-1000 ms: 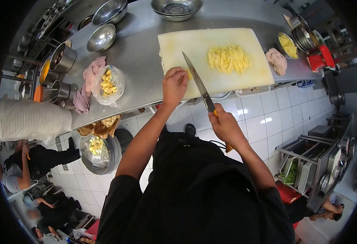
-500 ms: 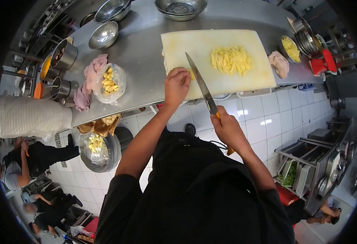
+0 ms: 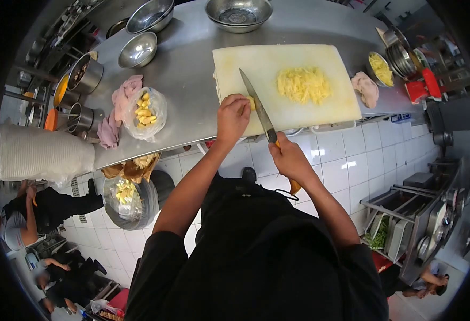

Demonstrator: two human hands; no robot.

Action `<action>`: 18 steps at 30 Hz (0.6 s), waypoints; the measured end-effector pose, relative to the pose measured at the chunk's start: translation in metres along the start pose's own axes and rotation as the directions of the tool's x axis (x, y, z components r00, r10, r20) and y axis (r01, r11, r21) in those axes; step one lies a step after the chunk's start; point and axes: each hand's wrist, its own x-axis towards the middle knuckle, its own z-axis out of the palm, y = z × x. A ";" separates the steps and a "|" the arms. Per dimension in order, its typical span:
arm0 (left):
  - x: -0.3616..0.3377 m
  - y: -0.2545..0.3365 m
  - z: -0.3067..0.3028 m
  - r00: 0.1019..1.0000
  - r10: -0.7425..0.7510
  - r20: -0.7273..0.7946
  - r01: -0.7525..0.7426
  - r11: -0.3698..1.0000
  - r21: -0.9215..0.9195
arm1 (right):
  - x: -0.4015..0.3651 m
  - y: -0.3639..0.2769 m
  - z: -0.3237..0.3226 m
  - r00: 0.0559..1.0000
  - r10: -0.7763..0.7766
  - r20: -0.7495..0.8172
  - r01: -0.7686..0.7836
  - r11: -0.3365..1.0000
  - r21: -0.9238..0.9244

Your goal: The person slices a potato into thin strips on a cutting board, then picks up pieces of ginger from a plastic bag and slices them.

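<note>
My right hand (image 3: 292, 156) is closed round the yellow and black handle of a long knife (image 3: 260, 109). The blade points up and left over the white cutting board (image 3: 267, 59). At the board's left front edge, the curled fingers of my left hand (image 3: 233, 115) hold a small yellow piece (image 3: 251, 102) against the board, right beside the blade. A heap of thin yellow strips (image 3: 303, 84) lies on the right part of the board.
Left of the board are a plastic bag of yellow pieces (image 3: 145, 115), pink cloths (image 3: 125, 97) and a metal bowl (image 3: 138, 50). A bowl of yellow strips (image 3: 380, 69) and a pale cloth (image 3: 365, 89) are at right. Several people are in the background.
The knife and my right hand have moved left, bringing the blade against the small yellow piece. My left hand has shifted slightly; its piece now shows more clearly.
</note>
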 end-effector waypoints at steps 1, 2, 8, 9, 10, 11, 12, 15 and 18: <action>0.001 0.000 0.002 1.000 0.002 -0.003 -0.002 1.000 -0.008 | -0.002 -0.001 -0.003 1.000 -0.008 -0.020 0.008 1.000 -0.002; 0.000 -0.001 0.002 1.000 -0.003 -0.008 0.002 1.000 -0.012 | -0.006 -0.004 -0.006 0.999 -0.016 -0.033 0.016 1.000 -0.005; -0.001 0.000 0.000 1.000 -0.019 -0.005 0.019 1.000 -0.023 | -0.025 -0.011 -0.016 1.000 0.014 -0.027 -0.014 1.000 0.001; -0.001 0.000 0.000 1.000 -0.024 -0.006 0.024 0.999 -0.031 | -0.026 -0.010 -0.015 1.000 0.013 -0.027 -0.013 1.000 -0.004; -0.002 0.000 0.000 1.000 -0.029 -0.006 0.029 0.999 -0.036 | -0.027 -0.011 -0.015 1.000 0.009 -0.025 -0.009 1.000 0.007; -0.002 0.000 0.000 0.999 -0.034 -0.006 0.034 0.999 -0.041 | -0.027 -0.011 -0.015 1.000 0.005 -0.023 -0.005 1.000 0.018; -0.002 0.000 0.001 0.999 -0.040 -0.006 0.039 0.998 -0.046 | -0.028 -0.012 -0.014 1.000 0.002 -0.021 -0.001 1.000 0.029; -0.002 -0.001 0.001 1.000 -0.020 -0.012 0.020 0.999 -0.025 | -0.028 -0.011 -0.013 1.000 0.002 -0.021 -0.002 1.000 0.008; -0.001 -0.002 0.000 0.999 0.033 -0.022 -0.033 0.999 -0.003 | -0.026 -0.011 -0.012 1.000 0.012 -0.010 -0.012 1.000 -0.001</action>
